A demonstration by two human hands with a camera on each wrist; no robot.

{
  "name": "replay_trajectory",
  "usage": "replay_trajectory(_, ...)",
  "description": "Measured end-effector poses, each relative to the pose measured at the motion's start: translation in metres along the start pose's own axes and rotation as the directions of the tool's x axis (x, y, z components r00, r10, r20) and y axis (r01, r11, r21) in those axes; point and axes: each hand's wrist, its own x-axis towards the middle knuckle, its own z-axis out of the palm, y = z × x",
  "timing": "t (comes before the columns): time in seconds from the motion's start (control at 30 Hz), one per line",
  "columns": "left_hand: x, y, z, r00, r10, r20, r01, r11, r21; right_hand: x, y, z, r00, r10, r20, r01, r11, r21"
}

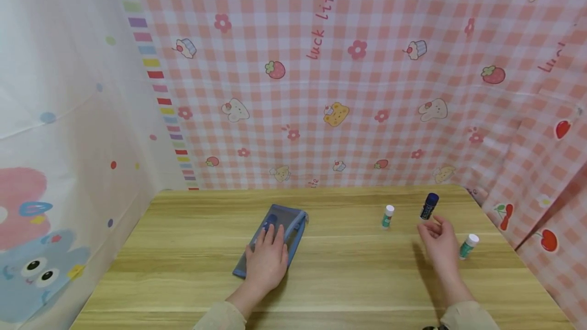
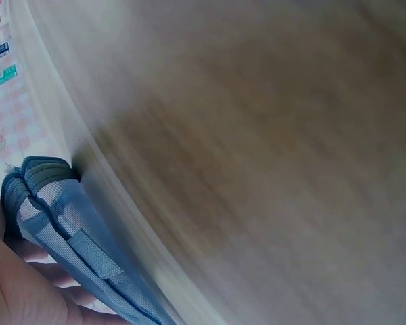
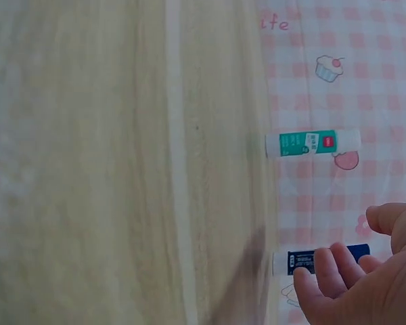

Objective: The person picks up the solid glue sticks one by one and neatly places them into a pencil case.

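Note:
My left hand (image 1: 268, 261) lies over a blue mesh zip pouch (image 1: 297, 241) on the table, its fingers stretched out across the top. Through the mesh shows a dark blue item (image 1: 270, 220), partly hidden by the fingertips. The left wrist view has the pouch's zipped edge (image 2: 47, 176) beside the palm. My right hand (image 1: 440, 241) hovers just in front of an upright dark blue glue stick (image 1: 429, 207), thumb apart from the loosely bent fingers and nothing between them. In the right wrist view those fingers overlap the blue glue stick (image 3: 358, 252).
Two green glue sticks with white caps stand upright: one (image 1: 388, 217) left of the blue one, another (image 1: 469, 246) right of my right hand. The wooden table (image 1: 348, 269) backs onto a pink checked cloth (image 1: 348, 152).

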Motion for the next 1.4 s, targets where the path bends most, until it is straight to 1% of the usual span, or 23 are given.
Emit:
replay_trajectory(0.23,-0.001,0.0,0.001,1.0,0.0,-0.001,0.0,1.0,0.004,0.009,0.003,0.002,1.0,0.001,-0.021,-0.002,0.999,-0.041)
replay_trajectory(0.4,-0.001,0.0,0.0,1.0,-0.002,0.005,0.002,1.0,0.011,0.018,0.005,0.003,0.999,-0.008,-0.033,0.007,0.999,-0.043)
replay_trajectory(0.53,0.0,0.0,0.0,1.0,-0.003,0.008,0.003,1.0,0.011,0.025,0.006,0.004,0.999,-0.002,-0.048,-0.001,0.998,-0.055)
replay_trajectory(0.77,0.0,0.0,0.001,1.0,-0.005,0.01,0.005,1.0,0.015,0.037,0.008,0.006,0.999,0.029,-0.028,-0.031,0.998,-0.059)
replay_trajectory(1.03,0.0,0.0,0.0,1.0,-0.005,0.01,0.005,1.0,0.003,0.049,0.011,0.007,0.997,0.069,-0.044,-0.071,0.997,-0.035)
replay_trajectory(1.17,-0.001,0.0,0.001,1.0,-0.008,0.01,0.008,1.0,0.005,0.054,0.009,0.007,0.996,0.085,-0.036,-0.086,0.996,-0.027)
replay_trajectory(1.4,-0.001,0.0,0.0,1.0,0.003,-0.006,-0.003,1.0,-0.007,0.06,0.007,0.005,0.992,0.123,-0.023,-0.124,0.991,-0.057)
